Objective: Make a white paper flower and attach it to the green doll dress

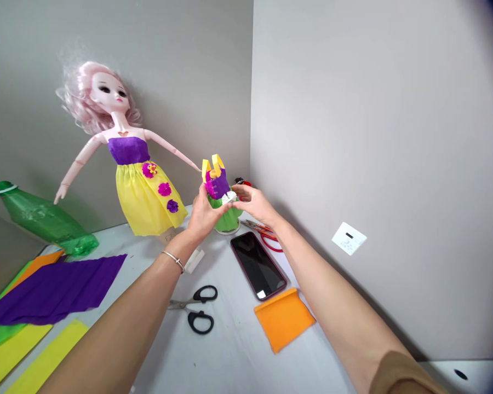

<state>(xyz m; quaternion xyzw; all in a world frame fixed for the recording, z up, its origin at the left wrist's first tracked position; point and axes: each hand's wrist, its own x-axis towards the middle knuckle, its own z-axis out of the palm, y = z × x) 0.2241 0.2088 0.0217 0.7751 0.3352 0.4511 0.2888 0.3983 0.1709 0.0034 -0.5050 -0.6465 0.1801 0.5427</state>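
A small doll dress [218, 183] stands near the back corner of the table, with a purple and magenta bodice, yellow straps and a green skirt. A pale round base shows under its hem. My left hand [202, 212] grips its left side, thumb across the waist. At the waist sits a white bow [229, 197], pinched by the fingers of my right hand [252, 202]. To the left, a large pink-haired doll [127, 150] leans against the wall in a purple and yellow dress with several paper flowers.
Black-handled scissors [195, 307] lie in front, left of a dark phone [258, 265] and folded orange paper [284, 318]. Red-handled scissors [270, 238] rest beside my right forearm. At left are a green bottle [45, 219], purple paper [57, 290] and yellow strips [49, 358]. Grey walls meet behind.
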